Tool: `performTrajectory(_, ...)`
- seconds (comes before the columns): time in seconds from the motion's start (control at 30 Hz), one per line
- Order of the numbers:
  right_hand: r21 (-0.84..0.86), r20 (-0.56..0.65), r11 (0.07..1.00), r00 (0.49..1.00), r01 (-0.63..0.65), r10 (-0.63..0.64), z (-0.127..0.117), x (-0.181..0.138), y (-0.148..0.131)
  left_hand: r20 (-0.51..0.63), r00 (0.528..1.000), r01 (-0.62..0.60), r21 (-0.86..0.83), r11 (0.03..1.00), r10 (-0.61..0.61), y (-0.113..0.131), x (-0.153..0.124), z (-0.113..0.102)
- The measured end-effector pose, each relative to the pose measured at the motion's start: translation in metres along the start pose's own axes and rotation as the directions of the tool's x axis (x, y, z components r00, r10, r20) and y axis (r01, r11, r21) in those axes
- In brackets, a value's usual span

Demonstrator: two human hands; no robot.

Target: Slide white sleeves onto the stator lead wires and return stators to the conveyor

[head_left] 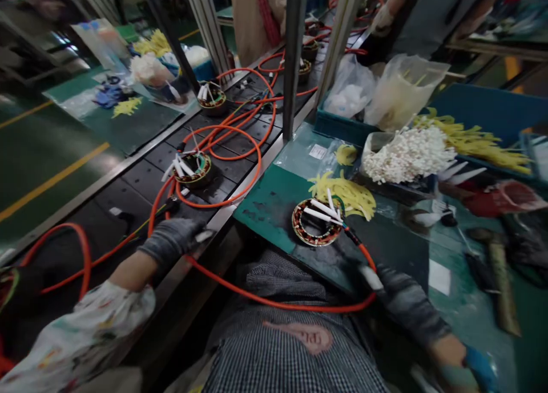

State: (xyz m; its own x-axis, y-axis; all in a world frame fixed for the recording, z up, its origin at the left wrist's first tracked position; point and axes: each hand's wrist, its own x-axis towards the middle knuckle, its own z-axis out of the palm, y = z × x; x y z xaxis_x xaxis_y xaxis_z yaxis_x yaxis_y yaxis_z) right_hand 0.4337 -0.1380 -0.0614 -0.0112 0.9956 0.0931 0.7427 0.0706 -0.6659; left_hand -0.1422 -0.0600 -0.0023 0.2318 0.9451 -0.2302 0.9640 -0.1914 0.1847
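A ring-shaped motor stator (317,222) with copper windings and white sleeves lies on the green bench mat (268,210). From it an orange cable (274,303) loops down past my lap and across to the conveyor. My right hand (405,302), in a grey striped glove, is at the cable's bend, blurred, with its fingertips against the cable. My left hand (173,242), gloved alike, is at the conveyor's near edge with curled fingers; the cable comes out beneath it. Beside the stator is a heap of yellow strips (345,193).
More stators (193,169) with coiled orange cables sit on the dark conveyor (128,193). Metal posts (293,62) rise between conveyor and bench. On the right are a tub of small white pieces (409,156), a blue bin (483,105) and a hammer (500,284). People stand behind.
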Motion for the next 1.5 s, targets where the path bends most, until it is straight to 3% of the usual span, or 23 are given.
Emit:
performTrajectory(0.07, -0.184, -0.127, 0.98, 0.986, 0.081, -0.105, 0.012, 0.008, -0.013, -0.048, 0.989, -0.137, 0.047, 0.989, 0.139, 0.027, 0.028, -0.004)
performTrajectory(0.1, -0.256, -0.182, 0.957, 0.965, 0.138, -0.188, 0.019, 0.013, -0.023, -0.088, 0.955, -0.277, 0.083, 0.957, 0.284, 0.046, 0.042, -0.003)
performTrajectory(0.13, -0.315, -0.231, 0.928, 0.932, 0.199, -0.278, 0.025, 0.018, -0.034, -0.103, 0.865, -0.478, 0.132, 0.868, 0.491, 0.066, 0.057, -0.001)
performTrajectory(0.2, -0.387, -0.271, 0.863, 0.854, 0.326, -0.444, 0.038, 0.031, -0.054, -0.101, 0.625, -0.745, 0.217, 0.631, 0.774, 0.108, 0.085, 0.006)
performTrajectory(0.23, -0.398, -0.265, 0.836, 0.825, 0.377, -0.498, 0.045, 0.037, -0.061, -0.091, 0.544, -0.8, 0.246, 0.548, 0.834, 0.127, 0.098, 0.01)
performTrajectory(0.27, -0.394, -0.25, 0.822, 0.813, 0.411, -0.526, 0.052, 0.042, -0.067, -0.078, 0.495, -0.826, 0.267, 0.497, 0.865, 0.143, 0.111, 0.014)
performTrajectory(0.3, -0.374, -0.229, 0.822, 0.816, 0.429, -0.53, 0.059, 0.047, -0.07, -0.065, 0.474, -0.836, 0.278, 0.473, 0.878, 0.155, 0.122, 0.018)
performTrajectory(0.37, -0.302, -0.191, 0.865, 0.863, 0.401, -0.467, 0.074, 0.05, -0.07, -0.053, 0.481, -0.833, 0.282, 0.476, 0.875, 0.169, 0.139, 0.024)
performTrajectory(0.43, -0.225, -0.216, 0.92, 0.904, 0.321, -0.369, 0.084, 0.046, -0.067, -0.074, 0.499, -0.821, 0.278, 0.499, 0.863, 0.171, 0.145, 0.029)
performTrajectory(0.5, -0.149, -0.276, 0.943, 0.903, 0.299, -0.33, 0.085, 0.038, -0.062, -0.125, 0.487, -0.818, 0.281, 0.502, 0.864, 0.167, 0.142, 0.032)
performTrajectory(0.6, -0.049, -0.389, 0.971, 0.891, 0.234, -0.235, 0.067, 0.026, -0.055, -0.163, 0.384, -0.867, 0.276, 0.415, 0.909, 0.163, 0.132, 0.025)
performTrajectory(0.67, 0.062, -0.377, 0.992, 0.923, 0.108, -0.077, 0.051, 0.022, -0.052, -0.158, 0.341, -0.89, 0.262, 0.373, 0.927, 0.171, 0.13, 0.013)
performTrajectory(0.7, 0.113, -0.344, 0.993, 0.939, 0.045, -0.004, 0.044, 0.021, -0.051, -0.171, 0.352, -0.884, 0.263, 0.387, 0.92, 0.179, 0.131, 0.007)
performTrajectory(0.77, 0.152, -0.3, 0.988, 0.952, -0.006, 0.052, 0.036, 0.022, -0.052, -0.216, 0.444, -0.819, 0.296, 0.492, 0.869, 0.201, 0.138, -0.004)
performTrajectory(0.9, 0.045, -0.39, 0.994, 0.918, 0.1, -0.075, 0.03, 0.028, -0.06, -0.194, 0.646, -0.657, 0.351, 0.667, 0.738, 0.248, 0.155, -0.008)
performTrajectory(1.0, 0.099, -0.33, 0.986, 0.939, 0.135, -0.096, 0.019, 0.036, -0.062, -0.159, 0.709, -0.617, 0.331, 0.714, 0.687, 0.264, 0.158, -0.001)
performTrajectory(1.1, 0.291, -0.159, 0.957, 0.987, 0.017, 0.031, 0.007, 0.061, -0.055, -0.167, 0.727, -0.596, 0.327, 0.733, 0.666, 0.263, 0.155, 0.007)
performTrajectory(1.2, 0.422, -0.006, 0.901, 0.993, -0.101, 0.114, 0.013, 0.113, -0.051, -0.17, 0.72, -0.602, 0.33, 0.727, 0.673, 0.257, 0.153, 0.013)
performTrajectory(1.37, 0.501, 0.161, 0.857, 0.986, -0.119, 0.042, 0.051, 0.201, -0.064, -0.234, 0.68, -0.61, 0.343, 0.714, 0.694, 0.25, 0.154, 0.021)
performTrajectory(1.43, 0.538, 0.18, 0.835, 0.984, -0.113, 0.018, 0.055, 0.211, -0.071, -0.258, 0.661, -0.618, 0.345, 0.706, 0.705, 0.248, 0.154, 0.022)
performTrajectory(1.5, 0.576, 0.102, 0.814, 0.995, -0.074, 0.018, 0.051, 0.203, -0.073, -0.278, 0.635, -0.637, 0.339, 0.693, 0.72, 0.245, 0.155, 0.022)
